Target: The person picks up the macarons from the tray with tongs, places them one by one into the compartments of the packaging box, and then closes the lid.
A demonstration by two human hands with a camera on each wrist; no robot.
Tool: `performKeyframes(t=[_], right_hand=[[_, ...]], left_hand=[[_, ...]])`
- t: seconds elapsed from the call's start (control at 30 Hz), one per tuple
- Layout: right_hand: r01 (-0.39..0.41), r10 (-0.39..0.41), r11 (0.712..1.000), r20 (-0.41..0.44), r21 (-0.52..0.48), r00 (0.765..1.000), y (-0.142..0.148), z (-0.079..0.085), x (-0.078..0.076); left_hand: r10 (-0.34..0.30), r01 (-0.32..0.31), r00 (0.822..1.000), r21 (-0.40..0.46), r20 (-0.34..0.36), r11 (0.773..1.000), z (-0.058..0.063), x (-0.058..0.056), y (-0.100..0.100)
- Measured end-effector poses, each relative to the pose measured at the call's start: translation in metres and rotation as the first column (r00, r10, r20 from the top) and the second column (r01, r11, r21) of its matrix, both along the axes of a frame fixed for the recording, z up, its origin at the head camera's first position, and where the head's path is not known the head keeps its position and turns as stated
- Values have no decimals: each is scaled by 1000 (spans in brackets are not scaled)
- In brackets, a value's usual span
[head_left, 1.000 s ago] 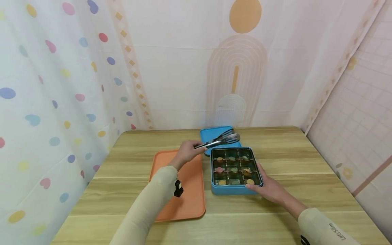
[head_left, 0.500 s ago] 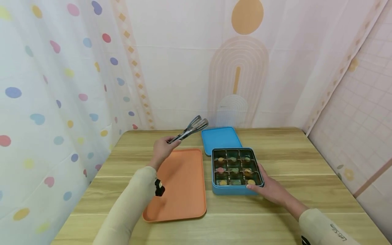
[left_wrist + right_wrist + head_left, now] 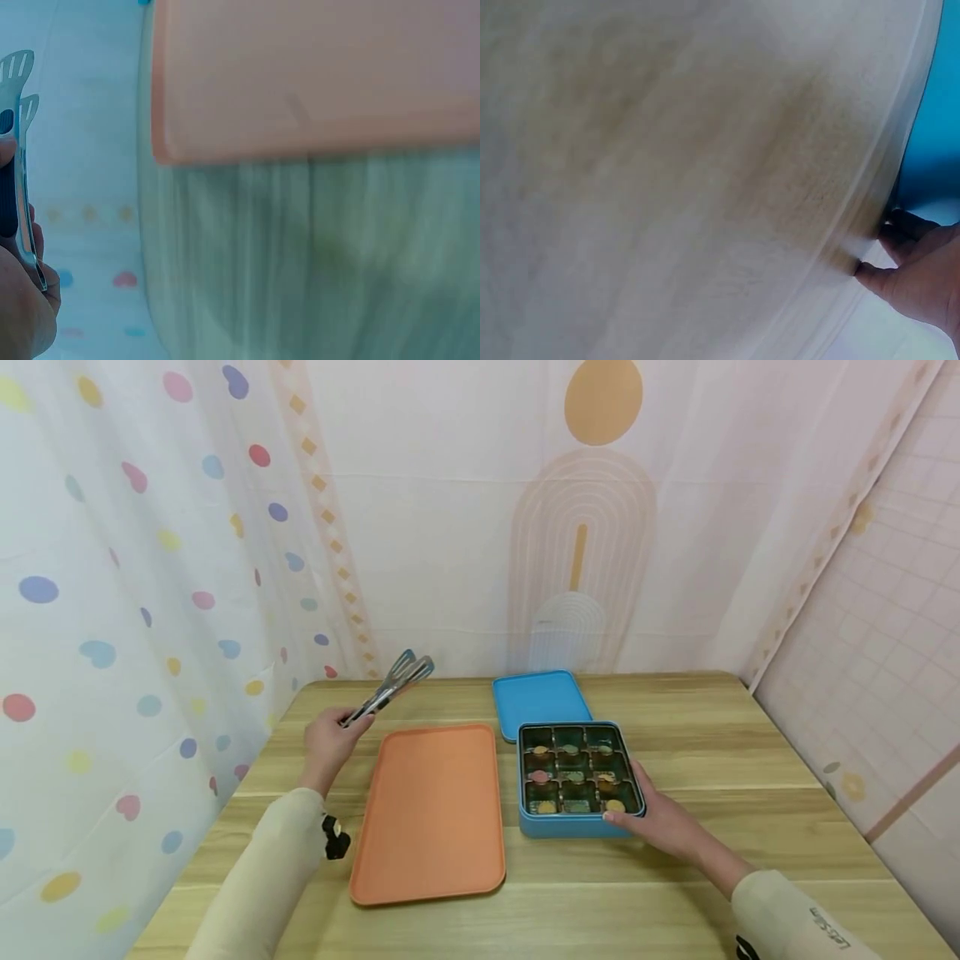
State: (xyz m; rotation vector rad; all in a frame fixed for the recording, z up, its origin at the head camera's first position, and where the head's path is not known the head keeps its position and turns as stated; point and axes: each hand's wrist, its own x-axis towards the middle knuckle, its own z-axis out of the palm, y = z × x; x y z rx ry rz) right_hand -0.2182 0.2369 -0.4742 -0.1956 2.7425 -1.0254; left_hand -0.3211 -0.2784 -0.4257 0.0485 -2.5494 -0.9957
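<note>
My left hand (image 3: 332,745) holds a pair of metal serving tongs (image 3: 392,683) with slotted heads, raised beyond the far left corner of the orange tray (image 3: 435,814). The left wrist view shows the same tongs (image 3: 21,150) with dark handle grips, the heads slightly apart and nothing between them. On the right, my right hand (image 3: 660,818) grips the blue square box (image 3: 573,827) at its near right corner, thumb over the rim and fingers along the side. Dark compartments in the box hold small round pieces in yellow, green and pink.
A blue lid (image 3: 542,700) lies behind the box, partly hidden by it. The tray lies just left of the box with a narrow strip of wooden table (image 3: 570,893) between them. Patterned curtains (image 3: 442,527) hang at the back and sides.
My left hand has carried the tongs leftward from over the box and lid, across the tray, to its far left side. My right hand has stayed on the box.
</note>
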Motion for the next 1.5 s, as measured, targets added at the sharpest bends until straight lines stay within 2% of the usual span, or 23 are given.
performKeyframes(t=[0.27, 0.4, 0.63, 0.83, 0.97, 1.17, 1.4, 1.5], right_hand=[[-30, 26, 998, -78, -49, 997, 0, 2, -2], [-46, 38, 993, -79, -107, 996, 0, 2, -3], [-53, 41, 988, -85, -144, 996, -2, 1, -2], [-43, 33, 988, -71, -146, 997, -1, 1, -1], [-39, 28, 990, -81, -135, 996, 1, 0, 0], [-79, 60, 987, -128, -142, 990, 2, -1, 0], [-67, 51, 987, -108, -147, 993, 1, 2, 0], [-77, 61, 987, -120, -140, 991, 0, 1, 0]], left_hand=[[104, -103, 994, -10, 30, 995, -3, 24, -44], [149, -149, 988, -6, 39, 989, -7, 35, -61], [226, -226, 973, -9, 47, 974, -17, 52, -84], [258, -259, 964, 12, 59, 966, -24, 60, -94], [260, -260, 965, -10, 42, 966, -30, 61, -97], [264, -264, 964, -19, 21, 964, -39, 63, -102], [277, -277, 961, -34, -15, 960, -47, 71, -107], [289, -288, 957, -41, 8, 957, -49, 73, -108]])
